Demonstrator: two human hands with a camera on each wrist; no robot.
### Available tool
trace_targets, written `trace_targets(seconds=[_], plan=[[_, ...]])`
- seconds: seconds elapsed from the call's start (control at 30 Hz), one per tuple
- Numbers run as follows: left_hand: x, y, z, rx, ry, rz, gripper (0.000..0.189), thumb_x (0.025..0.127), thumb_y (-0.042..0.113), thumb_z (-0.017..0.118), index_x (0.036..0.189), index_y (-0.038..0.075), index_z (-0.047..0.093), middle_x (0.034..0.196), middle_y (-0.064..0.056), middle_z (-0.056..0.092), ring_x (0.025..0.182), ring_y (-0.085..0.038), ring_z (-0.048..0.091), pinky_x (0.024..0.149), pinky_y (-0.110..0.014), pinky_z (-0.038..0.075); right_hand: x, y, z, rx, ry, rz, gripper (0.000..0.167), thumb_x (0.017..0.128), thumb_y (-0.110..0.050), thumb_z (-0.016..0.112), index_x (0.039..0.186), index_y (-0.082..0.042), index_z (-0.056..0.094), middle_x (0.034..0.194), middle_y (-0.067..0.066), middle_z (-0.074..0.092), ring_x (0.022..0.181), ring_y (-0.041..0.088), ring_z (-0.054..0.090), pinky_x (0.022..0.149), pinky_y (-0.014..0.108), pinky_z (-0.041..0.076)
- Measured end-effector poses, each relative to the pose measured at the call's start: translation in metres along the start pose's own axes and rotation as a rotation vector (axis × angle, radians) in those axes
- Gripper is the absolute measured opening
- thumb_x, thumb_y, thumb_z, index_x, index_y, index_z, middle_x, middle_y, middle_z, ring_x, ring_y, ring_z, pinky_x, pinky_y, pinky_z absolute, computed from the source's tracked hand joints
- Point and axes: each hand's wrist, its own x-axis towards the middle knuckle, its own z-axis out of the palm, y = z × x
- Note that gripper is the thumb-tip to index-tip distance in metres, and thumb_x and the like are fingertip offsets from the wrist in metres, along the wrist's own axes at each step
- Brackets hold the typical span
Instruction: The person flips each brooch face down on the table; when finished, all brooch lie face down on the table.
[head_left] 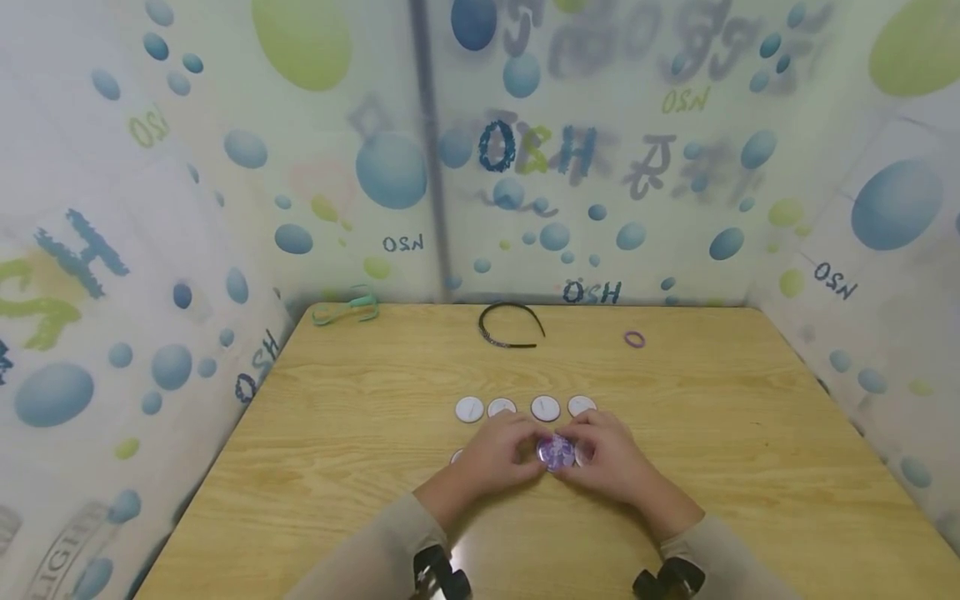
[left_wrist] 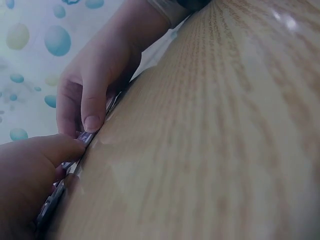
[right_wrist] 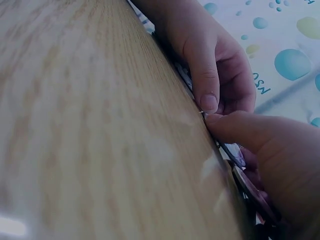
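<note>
A round purple patterned badge (head_left: 556, 452) lies between both hands, face up, close over the table. The left hand (head_left: 498, 454) holds its left edge with thumb and fingers. From the other side, the right hand (head_left: 609, 457) grips the right edge, its thumb low and its index finger at the top. In the left wrist view the left thumb (left_wrist: 50, 150) reaches the badge's edge, across from the right hand's thumb. White-backed badges (head_left: 469, 409) with pins lie in a row just beyond the hands. Another pale disc shows partly under the right hand, and one is mostly hidden by the left.
Along the table's far side lie a mint-green claw-like item (head_left: 348, 308) at the left, a black headband (head_left: 512, 326) in the middle and a small purple ring (head_left: 634, 339) at the right. Patterned fabric walls (head_left: 390, 171) enclose the wooden table (head_left: 360, 375) at the back and sides.
</note>
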Motion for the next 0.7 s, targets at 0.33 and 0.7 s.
trace_targets(seconds=[0.33,0.7], plan=[[0.0014,0.0048,-0.0037,-0.012,-0.042,-0.104,0.050,0.087,0.030,0.087,0.132,0.015,0.071,0.119,0.005,0.074,0.109,-0.012,0.063,0.100,-0.031,0.049,-0.0006,0.0007,-0.0026,0.015,-0.036,0.013,0.055,0.074,-0.037,0.098,0.121,-0.016,0.081,0.096,-0.015,0.065,0.091,0.011,0.051,0.080,0.034,0.042],[0.0011,0.0045,-0.0036,-0.049,-0.025,-0.108,0.050,0.087,0.028,0.089,0.132,0.015,0.072,0.120,0.004,0.074,0.108,-0.012,0.063,0.098,-0.032,0.050,0.0005,-0.0004,-0.0042,0.033,-0.098,0.084,0.057,0.077,-0.031,0.096,0.129,-0.016,0.079,0.091,-0.016,0.061,0.089,0.011,0.049,0.077,0.032,0.042]])
